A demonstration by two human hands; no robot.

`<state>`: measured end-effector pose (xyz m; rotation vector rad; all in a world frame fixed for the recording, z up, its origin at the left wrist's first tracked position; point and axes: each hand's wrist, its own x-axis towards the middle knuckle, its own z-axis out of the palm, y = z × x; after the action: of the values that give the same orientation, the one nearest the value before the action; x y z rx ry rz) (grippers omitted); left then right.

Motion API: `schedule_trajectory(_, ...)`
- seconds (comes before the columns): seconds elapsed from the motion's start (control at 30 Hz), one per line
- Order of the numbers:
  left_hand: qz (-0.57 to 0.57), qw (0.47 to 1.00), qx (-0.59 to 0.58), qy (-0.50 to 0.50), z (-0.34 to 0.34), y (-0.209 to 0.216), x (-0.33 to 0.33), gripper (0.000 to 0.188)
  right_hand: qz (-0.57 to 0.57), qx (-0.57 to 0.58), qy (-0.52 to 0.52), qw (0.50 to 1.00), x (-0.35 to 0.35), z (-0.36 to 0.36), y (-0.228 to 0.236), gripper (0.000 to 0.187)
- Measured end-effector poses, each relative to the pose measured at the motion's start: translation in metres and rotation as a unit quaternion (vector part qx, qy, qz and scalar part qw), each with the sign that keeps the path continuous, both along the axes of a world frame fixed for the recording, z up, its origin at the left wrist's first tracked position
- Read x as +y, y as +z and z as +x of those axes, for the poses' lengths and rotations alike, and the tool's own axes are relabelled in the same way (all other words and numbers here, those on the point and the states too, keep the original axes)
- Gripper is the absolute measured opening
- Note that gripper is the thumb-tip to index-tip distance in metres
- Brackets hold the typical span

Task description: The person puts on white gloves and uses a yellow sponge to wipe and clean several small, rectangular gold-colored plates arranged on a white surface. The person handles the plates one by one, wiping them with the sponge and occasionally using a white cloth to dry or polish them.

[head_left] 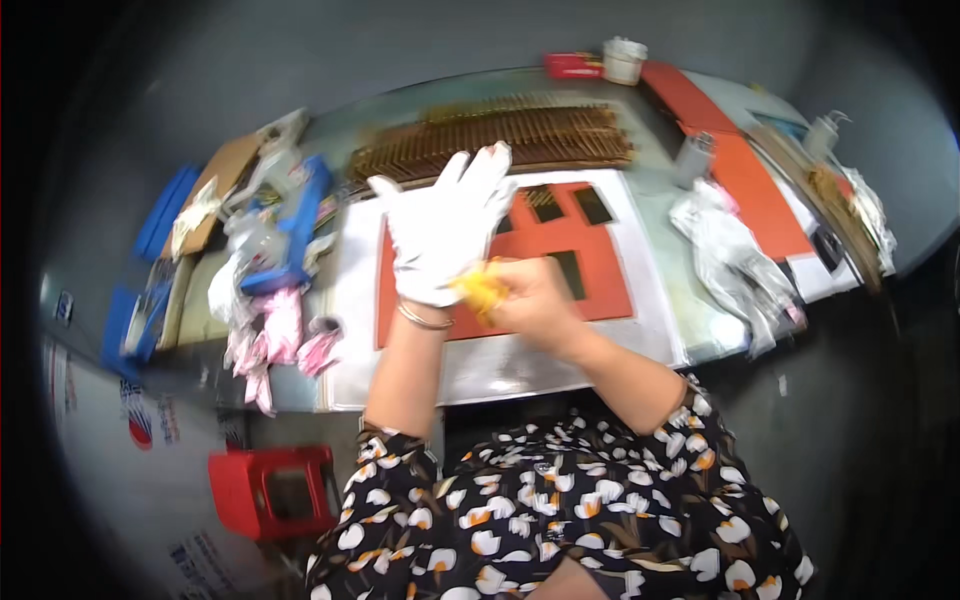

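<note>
My left hand (445,225) wears a white glove, its fingers stretched upward and apart. A bangle (424,317) circles the wrist just below the glove's edge. My bare right hand (540,300) is closed on a crumpled yellow piece (481,288) beside the cuff of the glove. Whether that piece belongs to the glove I cannot tell. Both hands are above an orange-red mat (605,262) with dark rectangles (594,205) on it, lying on a white sheet (655,285). My hands hide part of the mat.
Behind the mat runs a long row of brown slats (500,140). A blue tray (305,225), plastic bags and pink cloth (283,325) lie at the left. On the right are a crumpled plastic bag (735,250), a grey container (694,158) and orange sheets (745,190). A red stool (275,490) stands lower left.
</note>
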<state>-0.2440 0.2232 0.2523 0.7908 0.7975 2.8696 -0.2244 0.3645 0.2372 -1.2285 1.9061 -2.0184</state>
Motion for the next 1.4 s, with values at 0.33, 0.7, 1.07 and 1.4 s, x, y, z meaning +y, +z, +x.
schedule_trajectory(0.33, 0.113, 0.991, -0.058, -0.035, 0.033, 0.01, 0.026, 0.111, 0.062, -0.164, 0.096, 0.98, 0.026, -0.024, -0.03, 0.018)
schedule_trajectory(0.7, 0.246, 0.966, -0.067, -0.04, 0.017, -0.008, 0.041, 0.11, -0.264, -0.432, 0.131, 0.852, 0.003, -0.016, -0.059, 0.068)
schedule_trajectory(1.07, -0.139, 0.82, 0.031, 0.554, 0.024, 0.002, -0.018, 0.06, -0.004, -0.348, 0.273, 0.897, -0.047, 0.038, -0.058, 0.058)
schedule_trajectory(1.4, -0.855, 0.389, -0.012, 0.341, 0.138, -0.078, -0.124, 0.103, 0.331, 0.149, -0.243, 0.9, 0.162, -0.039, -0.083, 0.067)
